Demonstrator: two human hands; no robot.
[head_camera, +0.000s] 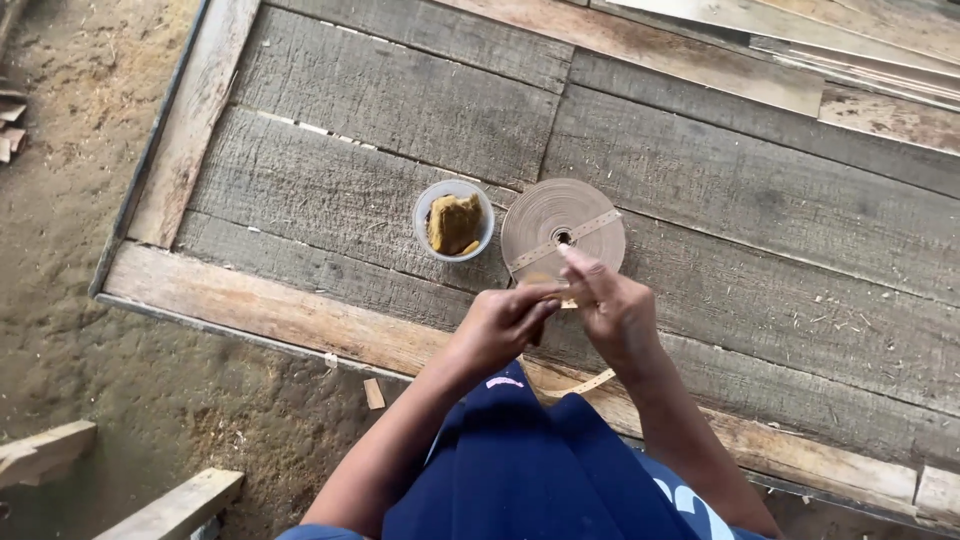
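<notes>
At frame centre, my left hand (503, 322) and right hand (610, 305) pinch a thin tape strip (588, 383) together, pulled from the flat roll (563, 237) beside a plastic cup (454, 220).

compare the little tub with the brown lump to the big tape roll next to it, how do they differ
The tub is a small whitish open cup holding a yellow-brown lump; the tape roll is wider, tan, a flat disc lying on its side. The tub stands untouched; the roll's loose strip runs to the left hand and right hand. Both rest on the plank bench.
</notes>
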